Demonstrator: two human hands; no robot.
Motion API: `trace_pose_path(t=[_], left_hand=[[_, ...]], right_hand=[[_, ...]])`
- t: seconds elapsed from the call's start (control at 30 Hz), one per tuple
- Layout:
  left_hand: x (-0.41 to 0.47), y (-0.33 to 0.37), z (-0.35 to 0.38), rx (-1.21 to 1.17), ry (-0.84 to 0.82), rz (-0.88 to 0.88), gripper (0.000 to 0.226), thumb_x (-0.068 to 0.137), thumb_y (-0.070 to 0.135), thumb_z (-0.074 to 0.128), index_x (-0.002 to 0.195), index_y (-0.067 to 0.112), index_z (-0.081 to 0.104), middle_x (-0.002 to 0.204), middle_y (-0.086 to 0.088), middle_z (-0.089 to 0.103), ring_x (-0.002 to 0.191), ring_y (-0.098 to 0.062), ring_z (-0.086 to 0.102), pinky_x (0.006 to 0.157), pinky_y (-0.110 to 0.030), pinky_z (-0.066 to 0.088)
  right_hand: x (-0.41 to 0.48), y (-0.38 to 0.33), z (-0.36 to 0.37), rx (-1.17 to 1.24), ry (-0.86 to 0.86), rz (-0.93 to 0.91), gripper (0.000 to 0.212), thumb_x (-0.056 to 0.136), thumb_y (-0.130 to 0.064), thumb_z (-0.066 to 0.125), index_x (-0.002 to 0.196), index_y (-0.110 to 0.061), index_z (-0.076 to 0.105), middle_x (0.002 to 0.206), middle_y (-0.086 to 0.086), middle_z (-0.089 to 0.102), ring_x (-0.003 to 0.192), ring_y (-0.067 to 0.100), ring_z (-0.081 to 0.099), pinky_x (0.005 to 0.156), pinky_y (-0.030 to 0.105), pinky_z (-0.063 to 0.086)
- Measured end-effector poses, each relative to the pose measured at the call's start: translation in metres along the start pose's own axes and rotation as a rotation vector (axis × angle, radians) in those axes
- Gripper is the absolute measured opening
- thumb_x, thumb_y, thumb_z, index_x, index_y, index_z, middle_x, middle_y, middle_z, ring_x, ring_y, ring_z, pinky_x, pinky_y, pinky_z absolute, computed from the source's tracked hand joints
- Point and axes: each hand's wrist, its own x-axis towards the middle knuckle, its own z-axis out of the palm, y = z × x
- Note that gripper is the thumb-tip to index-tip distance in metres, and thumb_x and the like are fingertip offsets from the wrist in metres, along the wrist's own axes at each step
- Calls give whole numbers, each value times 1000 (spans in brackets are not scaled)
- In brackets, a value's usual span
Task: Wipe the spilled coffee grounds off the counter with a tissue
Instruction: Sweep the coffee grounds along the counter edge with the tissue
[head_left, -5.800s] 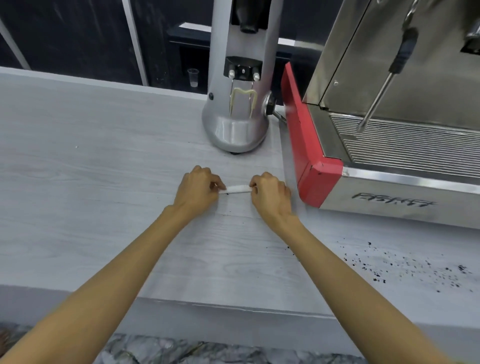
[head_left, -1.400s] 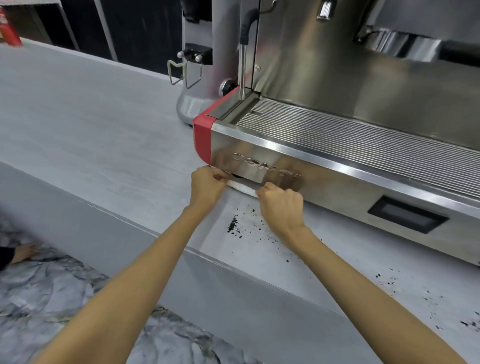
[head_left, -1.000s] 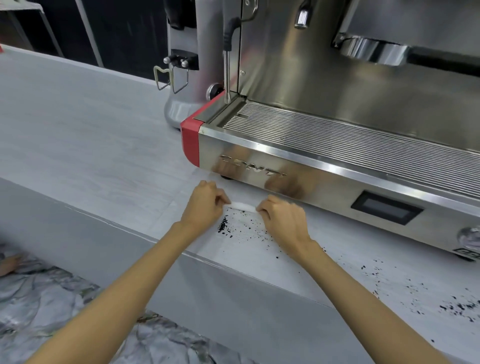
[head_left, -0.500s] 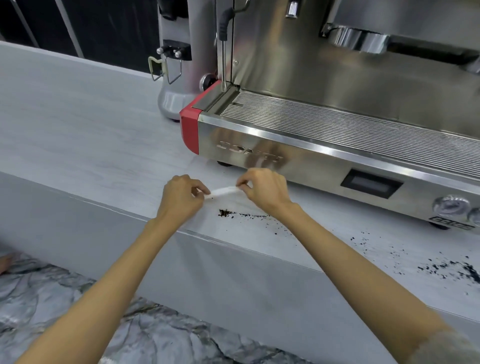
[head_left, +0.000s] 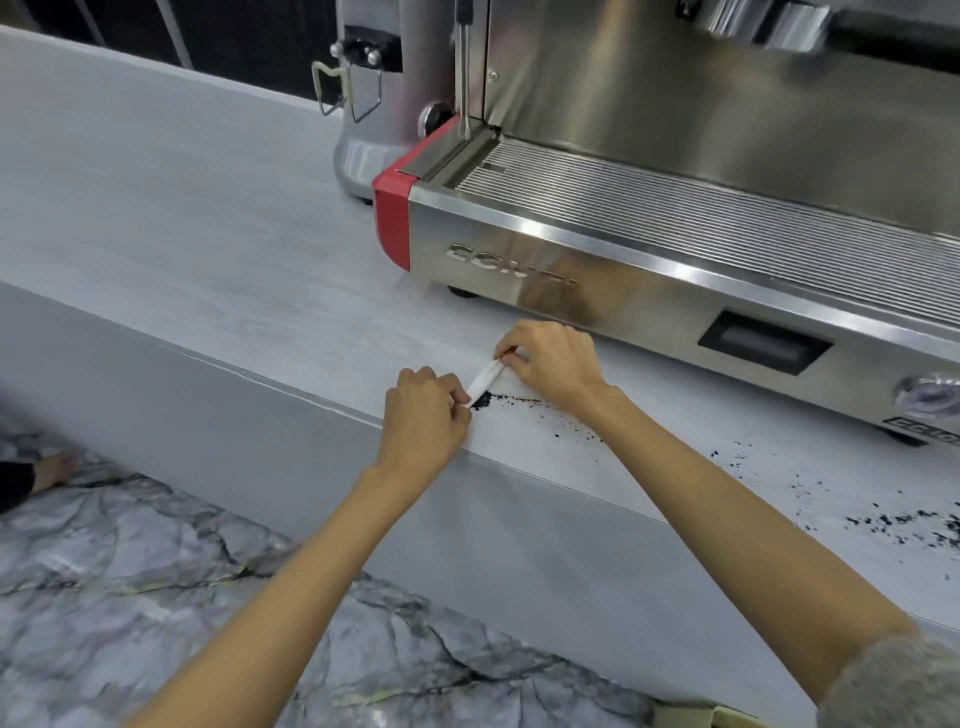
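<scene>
On the counter (head_left: 208, 234), before the espresso machine (head_left: 675, 270), our left hand (head_left: 423, 421) and right hand (head_left: 553, 364) each pinch one end of the folded tissue (head_left: 483, 379) with curled fingers. We think this keeps it stretched as a scraper. The coffee grounds (head_left: 483, 401) pile touches its near edge, and more lie scattered to the right.

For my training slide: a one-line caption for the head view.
The left hand and right hand pinch a rolled tissue against a pile of coffee grounds near the counter edge.
</scene>
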Motion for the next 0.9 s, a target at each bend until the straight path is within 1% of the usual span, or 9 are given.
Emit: trace_pose_path(t=[0.13,0.23,0.33,0.53,0.67,0.73,0.8,0.87,0.9], left_hand=[[-14,26,18,1,30,4,20,82,7,53,95,7,67,90,-17,62,93,-33,50,78,-42,45],[-21,44,31,-14,76,-12,19,81,5,54,92,6,68,86,-18,62,90,-35,51,76,-44,46],[-28,64,43,-8,89,-17,17,80,5,55,91,6,69,86,-17,62,89,-34,52,75,-42,46],[-40,100,69,-11,123,-30,17,80,6,55,90,7,68,87,-16,62,89,-33,50,74,-39,43],[-47,119,82,-29,128,-16,16,80,5,55,90,6,68,85,-15,62,88,-32,50,73,-39,45],[-50,127,87,-39,128,-2,17,81,6,55,91,7,68,86,-14,62,87,-31,50,72,-36,43],[-54,134,92,-45,99,19,19,82,7,53,95,8,67,88,-12,61,90,-28,49,72,-32,41],[-53,139,93,-66,33,33,19,84,9,52,96,10,67,89,-8,59,91,-22,46,72,-24,39],[-50,139,91,-92,5,24,19,83,9,52,94,11,68,86,-6,57,88,-19,45,68,-19,36]], right_hand=[[-16,26,-6,-5,6,-49,18,91,-25,54,97,-27,71,103,-10,70,95,17,64,64,26,40],[-28,46,-12,-8,-8,-90,18,91,-24,54,98,-26,70,104,-10,70,94,16,65,63,25,40],[-38,66,-17,2,-3,-101,18,90,-23,54,97,-26,71,104,-10,70,94,17,65,65,28,45],[-59,100,-23,27,18,-108,19,91,-20,53,95,-26,71,106,-13,69,92,17,66,60,24,37],[-74,121,-26,34,36,-94,20,91,-21,52,93,-26,71,103,-12,69,86,17,67,57,24,39],[-83,132,-26,44,45,-96,19,91,-20,54,93,-24,72,100,-11,70,82,17,67,52,22,36],[-90,140,-28,52,43,-90,18,91,-19,54,92,-23,72,99,-10,71,81,17,67,50,22,36],[-93,145,-32,61,29,-64,19,90,-19,55,92,-23,73,99,-10,71,84,17,66,54,23,41],[-94,146,-34,71,21,-49,18,90,-19,55,92,-24,73,100,-10,71,85,16,66,57,24,43]])
